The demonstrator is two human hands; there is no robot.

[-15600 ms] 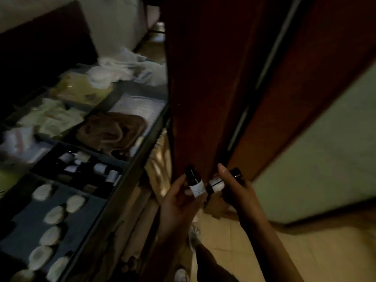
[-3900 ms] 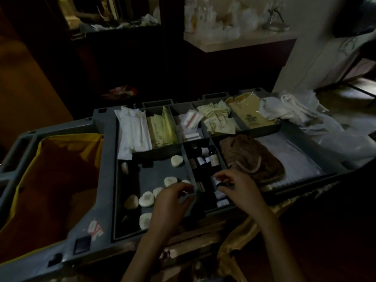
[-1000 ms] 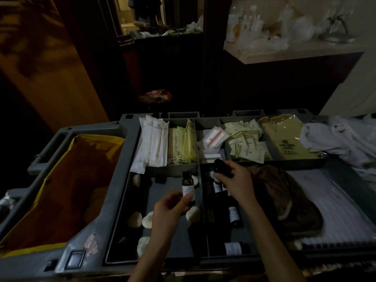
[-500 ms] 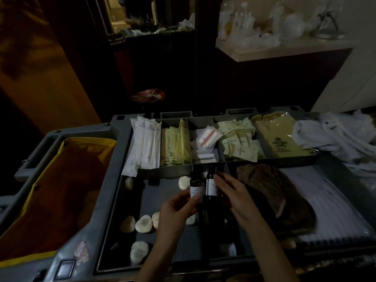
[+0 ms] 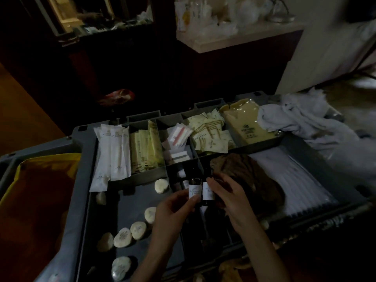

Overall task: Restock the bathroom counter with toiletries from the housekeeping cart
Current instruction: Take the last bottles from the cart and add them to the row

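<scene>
Pinching left bottle (image 5: 194, 190) in left fingers (image 5: 183, 198), right bottle (image 5: 207, 192) beside it in right fingers (image 5: 218, 187)

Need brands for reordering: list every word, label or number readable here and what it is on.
Nothing reads clearly; the frame is dim.
left bottle, held by the left hand: white label, print unreadable.
right bottle, held by the right hand: white label, print unreadable.
tan packet: logo and two lines, unreadable.
pale sachets: dark print, too small.
white sleeves: small print, blurred.
round soaps: faint stamp, unreadable.
</scene>
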